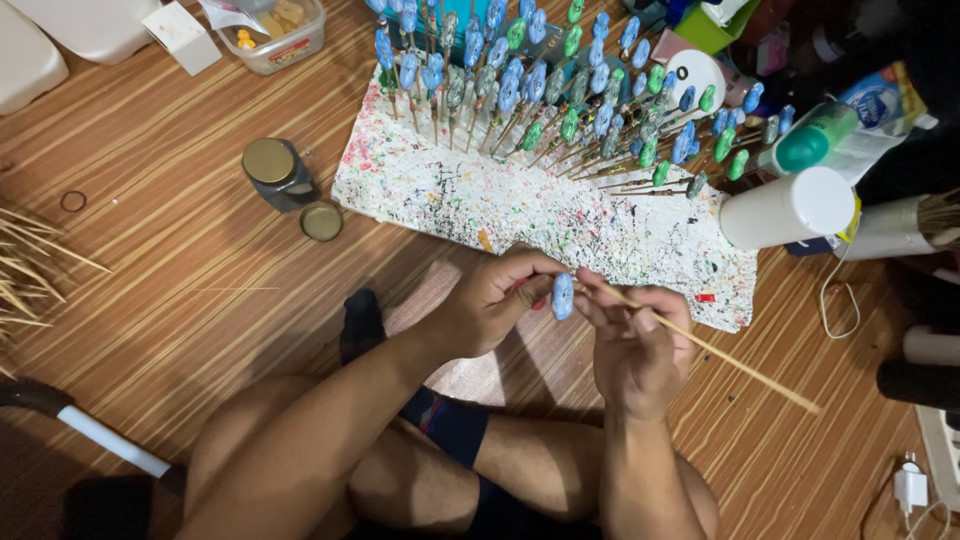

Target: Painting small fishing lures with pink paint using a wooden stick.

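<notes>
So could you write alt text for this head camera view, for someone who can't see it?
Seen from above, a person sitting cross-legged on a wooden floor holds a small blue oval piece in the left hand, at the tip of a thin bamboo stick held by the right hand. Beyond lies a paint-splattered white board bristling with similar blue and green pieces on sticks.

Dark jar (279,174) beside its gold lid (321,221), white spray can (787,208), paint-spattered board (520,205) on wooden floor (180,290).
</notes>
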